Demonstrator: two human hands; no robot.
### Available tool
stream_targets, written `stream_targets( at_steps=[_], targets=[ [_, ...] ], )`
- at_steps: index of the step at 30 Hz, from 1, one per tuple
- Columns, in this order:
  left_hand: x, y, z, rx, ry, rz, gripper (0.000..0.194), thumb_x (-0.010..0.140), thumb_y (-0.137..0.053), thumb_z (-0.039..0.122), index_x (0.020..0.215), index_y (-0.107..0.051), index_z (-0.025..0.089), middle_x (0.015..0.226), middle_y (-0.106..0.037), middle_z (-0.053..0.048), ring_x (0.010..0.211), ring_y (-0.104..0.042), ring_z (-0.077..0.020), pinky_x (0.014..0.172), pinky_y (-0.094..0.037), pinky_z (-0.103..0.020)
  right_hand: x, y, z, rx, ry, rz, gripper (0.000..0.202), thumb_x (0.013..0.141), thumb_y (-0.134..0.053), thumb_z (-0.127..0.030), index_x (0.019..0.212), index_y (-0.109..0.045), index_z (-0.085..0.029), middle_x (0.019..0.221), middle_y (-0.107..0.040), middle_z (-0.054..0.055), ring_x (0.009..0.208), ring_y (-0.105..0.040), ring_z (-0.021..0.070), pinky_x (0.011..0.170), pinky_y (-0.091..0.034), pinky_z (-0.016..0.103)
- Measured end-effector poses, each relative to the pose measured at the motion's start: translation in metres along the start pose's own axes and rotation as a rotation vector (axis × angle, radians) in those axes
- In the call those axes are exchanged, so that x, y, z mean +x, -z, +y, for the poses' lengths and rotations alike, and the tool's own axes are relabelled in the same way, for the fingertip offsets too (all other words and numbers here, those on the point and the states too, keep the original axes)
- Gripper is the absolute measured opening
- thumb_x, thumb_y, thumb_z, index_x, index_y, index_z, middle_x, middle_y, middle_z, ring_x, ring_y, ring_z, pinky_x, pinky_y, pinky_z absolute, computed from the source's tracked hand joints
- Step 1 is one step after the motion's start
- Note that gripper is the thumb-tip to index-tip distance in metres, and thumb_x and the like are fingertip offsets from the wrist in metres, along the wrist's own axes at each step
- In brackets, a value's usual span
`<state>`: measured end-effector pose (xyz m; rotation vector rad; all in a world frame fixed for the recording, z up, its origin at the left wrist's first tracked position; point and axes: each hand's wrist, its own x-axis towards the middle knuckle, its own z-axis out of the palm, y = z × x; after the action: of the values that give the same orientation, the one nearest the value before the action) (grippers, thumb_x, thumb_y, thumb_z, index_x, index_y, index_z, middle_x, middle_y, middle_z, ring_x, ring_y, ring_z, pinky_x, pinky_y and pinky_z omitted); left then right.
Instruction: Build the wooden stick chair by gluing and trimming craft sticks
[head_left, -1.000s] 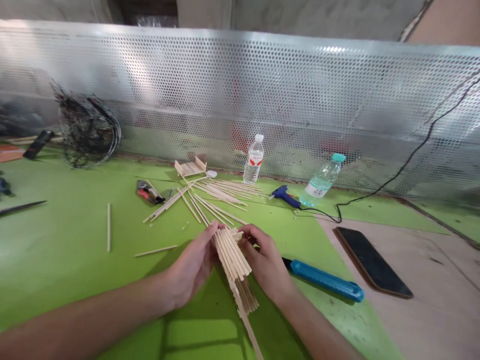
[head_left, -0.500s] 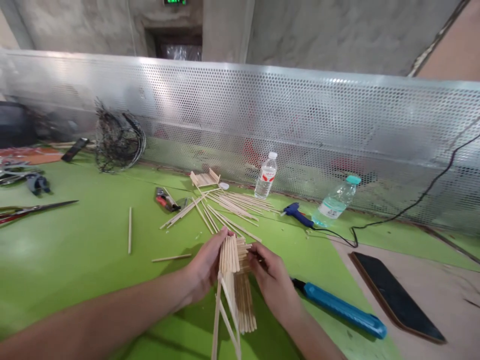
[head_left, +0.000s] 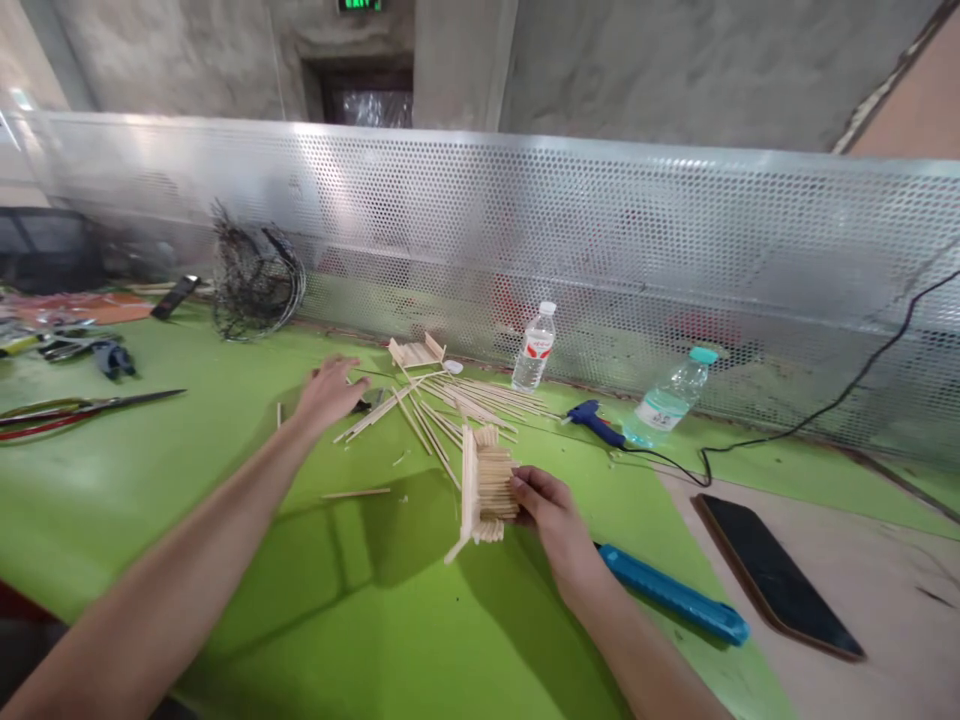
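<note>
My right hand (head_left: pixel 551 515) pinches the right edge of a small structure of glued wooden sticks (head_left: pixel 491 485), held above the green table (head_left: pixel 300 600). My left hand (head_left: pixel 332 393) is away from it, up and to the left, reaching over the red and black pliers, which it mostly covers; its fingers are spread. Close to its right lies a fan of loose wooden sticks (head_left: pixel 487 398). Behind them stands a small stick-built piece (head_left: pixel 417 352). One short stick (head_left: pixel 356 493) lies between my left forearm and the held structure.
A blue glue gun (head_left: pixel 594 422), two bottles (head_left: pixel 534 348) (head_left: pixel 671 400), a blue cutter (head_left: pixel 675 595) and a phone (head_left: pixel 776 575) are on the right. Scissors (head_left: pixel 82 410) and a wire bundle (head_left: pixel 259 280) lie left. A perforated metal screen (head_left: pixel 450 220) runs behind.
My left hand has let go of the stick structure and moved up and left to the pliers. My right hand still holds the structure, now turned to another angle.
</note>
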<state>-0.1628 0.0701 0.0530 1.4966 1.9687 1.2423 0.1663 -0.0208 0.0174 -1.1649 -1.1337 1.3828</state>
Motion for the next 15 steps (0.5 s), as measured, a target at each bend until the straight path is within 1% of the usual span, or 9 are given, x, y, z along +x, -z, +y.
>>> stream_targets(
  at_steps=[1,2,3,6,8,11,15],
  targets=[
    [0.002,-0.003,-0.009,0.046,0.019,-0.041,0.040,0.091,-0.064,0.034,0.127,-0.058,0.019,0.140,-0.052,-0.011,0.125,-0.052,-0.0286,0.104,-0.044,-0.054,-0.001,0.000,0.000,0.035,-0.021,0.006,0.034,0.064,-0.081,-0.045,0.079,-0.068,-0.018,0.071,-0.065,0.002,0.065,-0.059,0.0169,0.062,-0.050,0.030],
    [0.003,-0.007,-0.017,0.080,0.036,-0.081,0.038,0.093,-0.061,0.036,0.126,-0.058,0.019,0.135,-0.057,-0.011,0.118,-0.058,-0.0253,0.098,-0.050,-0.049,-0.002,-0.001,0.000,0.069,-0.039,0.015,0.034,0.063,-0.082,-0.044,0.080,-0.069,-0.018,0.073,-0.067,0.002,0.066,-0.061,0.0166,0.063,-0.051,0.030],
    [0.003,-0.012,-0.024,0.107,0.055,-0.116,0.037,0.093,-0.060,0.036,0.125,-0.059,0.019,0.130,-0.059,-0.010,0.112,-0.061,-0.0237,0.094,-0.053,-0.046,-0.004,-0.001,-0.001,0.102,-0.056,0.025,0.034,0.063,-0.083,-0.043,0.081,-0.069,-0.018,0.074,-0.069,0.002,0.067,-0.062,0.0161,0.064,-0.051,0.029],
    [0.004,-0.021,-0.036,0.154,0.121,-0.179,0.035,0.094,-0.060,0.037,0.124,-0.060,0.018,0.126,-0.061,-0.010,0.107,-0.063,-0.0220,0.090,-0.055,-0.043,-0.007,-0.003,-0.002,0.196,-0.092,0.047,0.034,0.062,-0.086,-0.039,0.084,-0.071,-0.018,0.077,-0.071,0.003,0.068,-0.064,0.0150,0.062,-0.051,0.026],
    [0.005,-0.021,-0.039,0.172,0.157,-0.193,0.037,0.093,-0.060,0.036,0.125,-0.059,0.017,0.125,-0.061,-0.010,0.107,-0.063,-0.0223,0.089,-0.055,-0.044,-0.009,-0.004,-0.004,0.253,-0.100,0.058,0.033,0.061,-0.086,-0.037,0.085,-0.072,-0.019,0.079,-0.072,0.003,0.070,-0.065,0.0149,0.062,-0.052,0.025],
    [0.007,-0.016,-0.040,0.184,0.184,-0.162,0.038,0.093,-0.061,0.036,0.126,-0.058,0.017,0.126,-0.061,-0.010,0.108,-0.063,-0.0229,0.090,-0.055,-0.044,-0.011,-0.004,-0.007,0.322,-0.103,0.089,0.032,0.062,-0.087,-0.034,0.086,-0.072,-0.019,0.082,-0.074,0.002,0.073,-0.066,0.0151,0.063,-0.053,0.026],
    [0.011,-0.008,-0.039,0.118,0.199,-0.044,0.039,0.093,-0.060,0.036,0.127,-0.057,0.017,0.128,-0.060,-0.011,0.109,-0.062,-0.0231,0.090,-0.055,-0.045,-0.013,-0.004,-0.008,0.375,-0.119,0.126,0.031,0.062,-0.086,-0.029,0.088,-0.072,-0.019,0.083,-0.074,0.002,0.072,-0.066,0.0151,0.063,-0.054,0.027]
  ],
)
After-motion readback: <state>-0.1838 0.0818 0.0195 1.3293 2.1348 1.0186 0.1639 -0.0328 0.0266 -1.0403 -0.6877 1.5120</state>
